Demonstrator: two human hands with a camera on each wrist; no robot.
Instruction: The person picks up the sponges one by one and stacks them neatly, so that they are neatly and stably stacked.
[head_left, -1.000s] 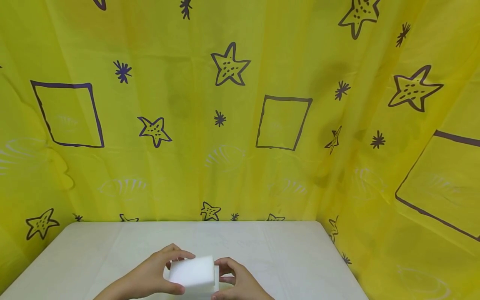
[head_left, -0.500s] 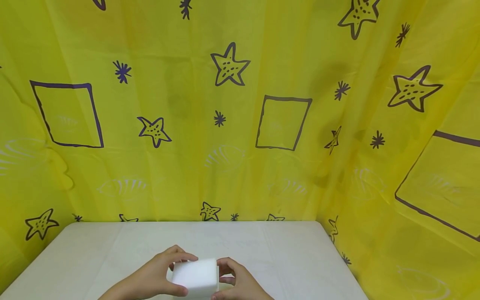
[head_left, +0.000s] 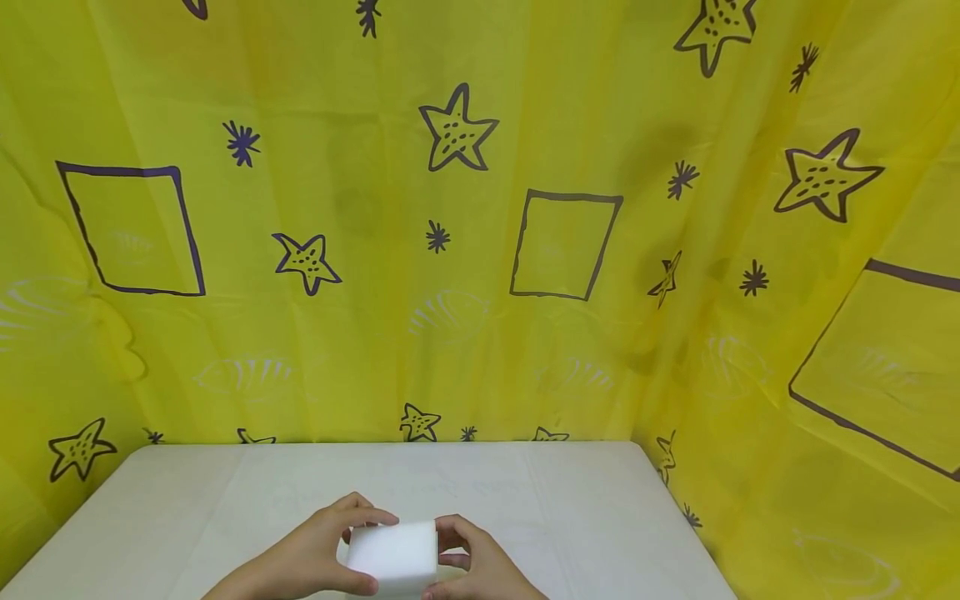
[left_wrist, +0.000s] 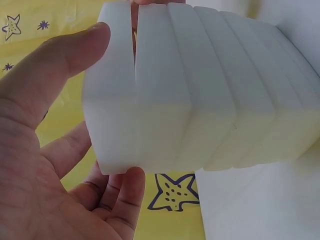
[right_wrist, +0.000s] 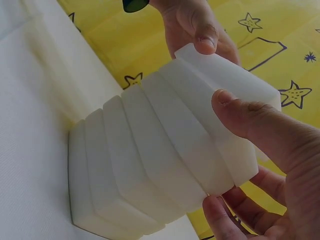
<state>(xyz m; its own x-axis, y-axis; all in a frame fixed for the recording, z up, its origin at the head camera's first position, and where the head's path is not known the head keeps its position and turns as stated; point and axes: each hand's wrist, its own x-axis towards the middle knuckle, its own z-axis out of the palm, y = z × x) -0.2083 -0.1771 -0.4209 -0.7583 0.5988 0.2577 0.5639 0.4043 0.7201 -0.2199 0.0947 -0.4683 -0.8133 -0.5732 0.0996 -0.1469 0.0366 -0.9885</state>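
Note:
A tall stack of several white sponge blocks (right_wrist: pixel 132 155) rises from the white table. Its blocks lie flat on one another, their edges slightly staggered. On top is the uppermost white sponge block (head_left: pixel 393 552), pinched by my left hand (head_left: pixel 318 550) with the thumb on its near side and fingers at the far side. In the left wrist view a thin wedge-shaped gap shows between this block (left_wrist: pixel 112 95) and the one beneath. My right hand (head_left: pixel 483 562) grips the upper stack from the right, thumb and fingers on opposite sides. The head view hides most lower blocks.
The white table (head_left: pixel 600 508) spreads out around the stack. Yellow curtains (head_left: pixel 360 183) printed with starfish and squares hang behind it and at both sides. A dark green object (right_wrist: pixel 135 5) shows at my left wrist in the right wrist view.
My left hand has shifted slightly right and down with the top sponge block, which now lines up more closely with the stack. My right hand has stayed nearly in place.

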